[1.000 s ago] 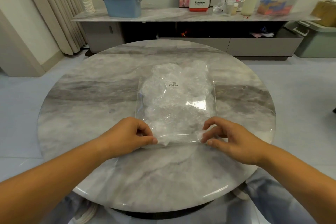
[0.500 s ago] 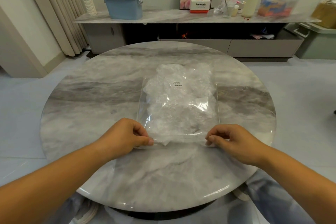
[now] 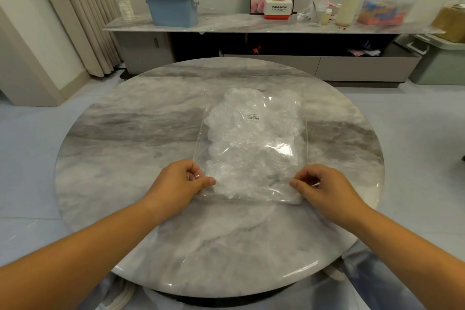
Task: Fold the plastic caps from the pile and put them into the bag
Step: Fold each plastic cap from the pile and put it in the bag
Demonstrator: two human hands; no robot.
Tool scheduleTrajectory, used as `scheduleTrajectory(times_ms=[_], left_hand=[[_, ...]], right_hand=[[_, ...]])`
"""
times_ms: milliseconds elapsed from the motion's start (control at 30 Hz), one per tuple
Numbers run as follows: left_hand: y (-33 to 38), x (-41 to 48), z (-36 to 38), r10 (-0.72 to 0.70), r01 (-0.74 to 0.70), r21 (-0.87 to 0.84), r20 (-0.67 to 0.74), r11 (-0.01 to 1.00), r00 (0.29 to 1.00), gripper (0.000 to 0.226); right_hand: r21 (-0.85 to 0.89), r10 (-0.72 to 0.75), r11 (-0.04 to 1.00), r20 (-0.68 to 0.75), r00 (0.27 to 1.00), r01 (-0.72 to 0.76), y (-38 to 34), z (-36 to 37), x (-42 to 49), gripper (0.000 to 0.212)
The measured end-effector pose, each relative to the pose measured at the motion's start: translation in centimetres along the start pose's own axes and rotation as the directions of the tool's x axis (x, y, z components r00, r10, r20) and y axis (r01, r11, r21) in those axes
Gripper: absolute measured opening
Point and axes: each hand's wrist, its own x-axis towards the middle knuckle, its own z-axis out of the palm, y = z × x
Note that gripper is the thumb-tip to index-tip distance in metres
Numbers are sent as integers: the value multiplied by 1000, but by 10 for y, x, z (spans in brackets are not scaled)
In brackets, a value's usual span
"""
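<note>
Surface: round grey-veined marble table (image 3: 125,133); the person is at its 6 o'clock edge.
Task object: clear flat plastic bag (image 3: 203,141), lying on the table at centre, a little toward 3 o'clock.
Contents: crumpled white translucent plastic caps (image 3: 241,158) fill the bag; a small white barcode label (image 3: 253,117) sits near its 12 o'clock end.
Loose pile: none visible outside the bag.
Long axis: runs 6 to 12 o'clock, straight away from the person; the short near edge faces 6.
Left hand (image 3: 180,180): fingers curled, thumb and forefinger pinching the bag's near corner at 7 o'clock.
Right hand (image 3: 324,184): curled likewise, pinching the near corner at 5 o'clock.
Key relation: the bag's body lies toward 12 o'clock from both hands, its near edge stretched between them; neither hand is nearer, one per corner.
Bag mouth: cannot tell whether the near edge is open or closed.
Judgement: filling looks complete; the next move probably works along this near edge, so both corner grips matter equally.
</note>
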Motion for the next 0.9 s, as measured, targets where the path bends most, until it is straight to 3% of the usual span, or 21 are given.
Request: scheduleTrajectory(times_ms=[267, 533, 767, 833, 900], left_hand=[[3, -4, 2, 139, -121, 317, -35, 941, 990, 39], [3, -1, 6, 47, -35, 630, -2, 776, 999, 53], [3, 6, 6, 3, 5, 735, -9, 678, 1000, 63], [3, 5, 6, 77, 2, 746, -71, 666, 994, 61], [-2, 4, 11, 368, -193, 731, -85, 654, 926, 50]], right_hand=[[-150, 78, 985, -26, 997, -81, -4, 6, -1, 18], [-165, 166, 972, -9, 986, -165, -7, 13, 0, 18], [-149, 239, 958, -64, 969, -246, -5, 7, 5, 24], [-170, 278, 942, -81, 957, -288, -4, 6, 7, 32], [-197, 323, 922, -89, 942, -334, -3, 5, 10, 41]])
